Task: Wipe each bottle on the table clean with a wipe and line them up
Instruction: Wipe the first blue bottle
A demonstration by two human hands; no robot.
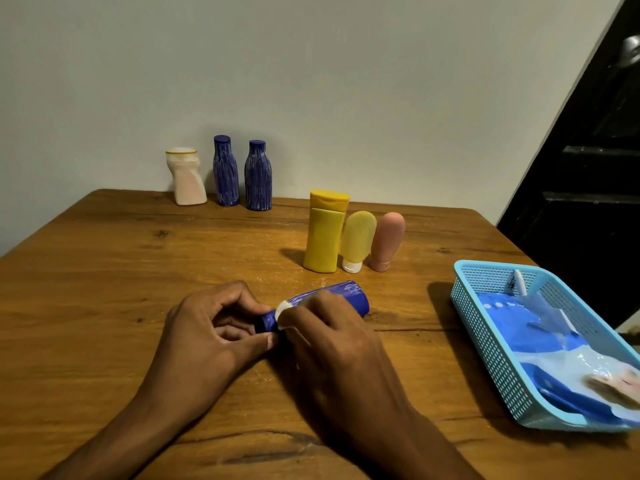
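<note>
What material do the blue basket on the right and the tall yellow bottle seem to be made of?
The light blue mesh basket looks like moulded plastic: its walls are a regular grid of small holes and the rim is smooth. The tall yellow flip-cap bottle looks like opaque plastic with a matte finish, since its colour is even and shows no sharp highlights.

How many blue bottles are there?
3. Two blue bottles stand upright side by side at the back by the wall. The third blue bottle lies on the table, held by both hands, left hand, right hand.
</note>
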